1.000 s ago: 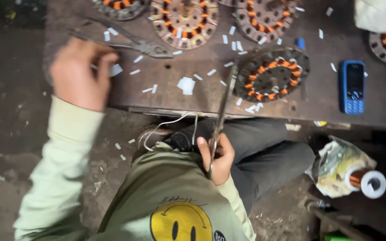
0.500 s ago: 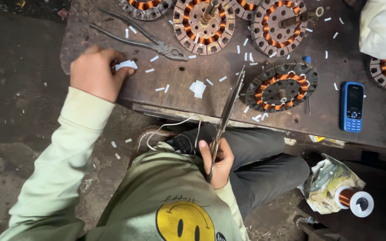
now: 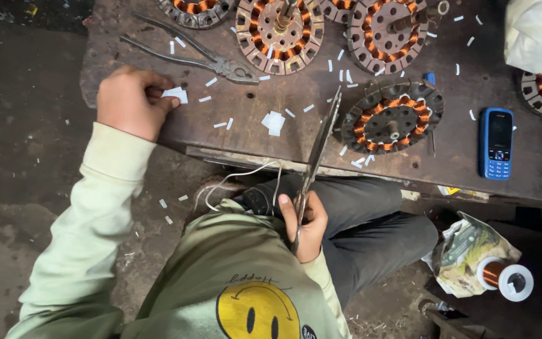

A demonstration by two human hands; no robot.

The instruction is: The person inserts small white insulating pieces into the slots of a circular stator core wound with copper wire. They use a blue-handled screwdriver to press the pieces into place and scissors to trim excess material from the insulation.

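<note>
Scissors [image 3: 318, 147], long and dull grey, we grip in our right hand [image 3: 304, 225]; left hand [image 3: 130, 100] pinches white paper [image 3: 175, 95], mostly hidden by fingers.

I was looking at a motor-repair workshop: copper-wound stators [image 3: 391, 116] lay on a rusty metal bench [image 3: 446, 163], with pliers [image 3: 189, 53] and a wire spool [image 3: 509, 280] nearby.

I see through one head-worn camera, looking steeply down from close above. My chest fills the near edge, the workbench [image 3: 446, 157] spans the far half, and dark floor lies at left.
</note>
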